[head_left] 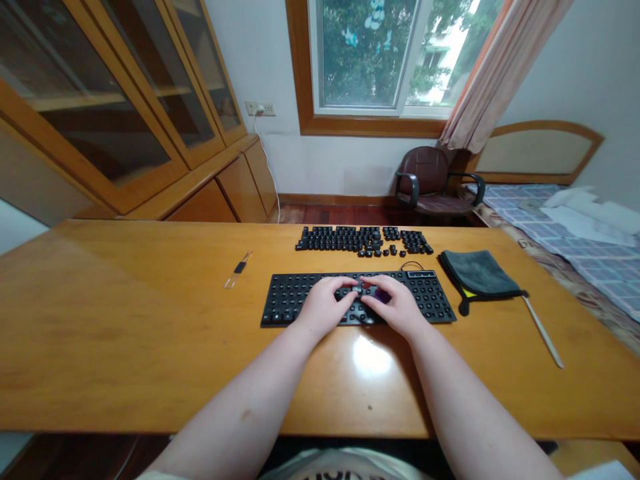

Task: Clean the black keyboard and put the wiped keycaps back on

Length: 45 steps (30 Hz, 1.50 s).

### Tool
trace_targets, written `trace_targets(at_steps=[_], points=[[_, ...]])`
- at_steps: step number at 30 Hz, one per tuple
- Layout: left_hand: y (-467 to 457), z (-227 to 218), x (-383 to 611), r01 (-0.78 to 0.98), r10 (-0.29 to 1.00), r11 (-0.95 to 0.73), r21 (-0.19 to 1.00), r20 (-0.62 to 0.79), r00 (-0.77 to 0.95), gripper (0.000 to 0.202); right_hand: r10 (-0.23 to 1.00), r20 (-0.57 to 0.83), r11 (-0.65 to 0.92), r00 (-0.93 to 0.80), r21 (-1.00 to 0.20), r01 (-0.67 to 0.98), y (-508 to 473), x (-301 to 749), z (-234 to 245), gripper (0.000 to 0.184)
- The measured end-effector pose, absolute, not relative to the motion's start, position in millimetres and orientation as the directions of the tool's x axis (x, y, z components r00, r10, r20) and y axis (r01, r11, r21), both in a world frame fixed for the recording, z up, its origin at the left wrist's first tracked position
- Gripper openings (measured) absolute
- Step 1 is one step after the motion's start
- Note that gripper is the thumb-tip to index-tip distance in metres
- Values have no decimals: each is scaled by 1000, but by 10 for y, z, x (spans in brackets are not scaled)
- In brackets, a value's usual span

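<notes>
Our left hand (324, 305) and right hand (396, 305) rest on the keyboard (287, 298) mid-bench (125, 327), fingers curled, tips meeting over a small keycap (358, 289); we cannot tell which hand grips it. Loose keys (345, 239) lie in rows just behind. Cloth (477, 272) sits right of the keyboard, puller (239, 269) well left.

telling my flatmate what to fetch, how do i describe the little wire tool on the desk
Start at the big wooden desk and find the black keyboard base near its middle. Look left of it, on bare wood: the small wire tool lies there alone. It is thin and silvery with a short black middle, unlike the longer pale stick far right by the dark cloth.
</notes>
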<state>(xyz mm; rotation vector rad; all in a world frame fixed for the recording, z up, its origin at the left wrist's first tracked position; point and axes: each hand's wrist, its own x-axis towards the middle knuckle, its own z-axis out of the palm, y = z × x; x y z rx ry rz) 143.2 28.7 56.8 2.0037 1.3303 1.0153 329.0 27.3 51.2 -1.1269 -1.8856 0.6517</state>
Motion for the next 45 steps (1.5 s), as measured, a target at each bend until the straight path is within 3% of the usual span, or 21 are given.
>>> trace_targets(at_steps=[8,13,22,29,40,45], points=[[256,625,1432,574,889,-454,682,298,349,16,884,360,466,-298,-721,513,291,3298,480,14],[284,668,1355,683,883,-468,561,326,338,18,882,244,455,-402,-659,599,268,3310,483,12],[286,655,1324,768,859,-510,387,189,475,18,853,125,474,-507,-595,649,205,3233,486,15],[223,654,1338,735,812,-560,383,81,577,15,852,102,468,-513,-588,660,213,3217,447,15],[222,688,1356,759,807,-571,312,46,588,11,863,71,449,-499,-560,696,184,3193,460,14],[232,653,1371,746,811,-568,347,81,579,7,871,76,447,-486,-531,719,178,3176,454,12]])
